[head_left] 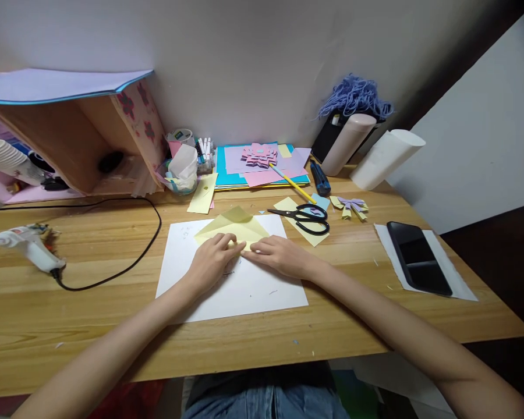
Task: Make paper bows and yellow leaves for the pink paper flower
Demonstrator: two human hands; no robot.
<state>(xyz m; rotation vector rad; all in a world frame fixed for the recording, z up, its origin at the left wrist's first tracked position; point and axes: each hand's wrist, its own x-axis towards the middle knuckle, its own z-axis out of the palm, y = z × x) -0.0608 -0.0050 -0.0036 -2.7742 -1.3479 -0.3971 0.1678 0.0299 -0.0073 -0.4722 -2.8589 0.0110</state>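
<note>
A pale yellow sheet of paper (233, 226), partly folded into a triangle, lies on a white sheet (231, 285) in the middle of the wooden desk (91, 326). My left hand (213, 259) rests on the near edge of the yellow paper with its fingers curled and pressed down on the fold. My right hand (279, 254) lies beside it, fingers together and pressing the same edge from the right. The two sets of fingertips almost meet at the fold.
Black scissors (308, 219) lie just behind my right hand on a yellow scrap. A glue gun (24, 244) with its black cord (126, 265) is at the left. A phone (419, 257), paper bow (353, 206), coloured paper stack (262, 166), pencil, cutter, rolls and a wooden box (70, 139) line the back.
</note>
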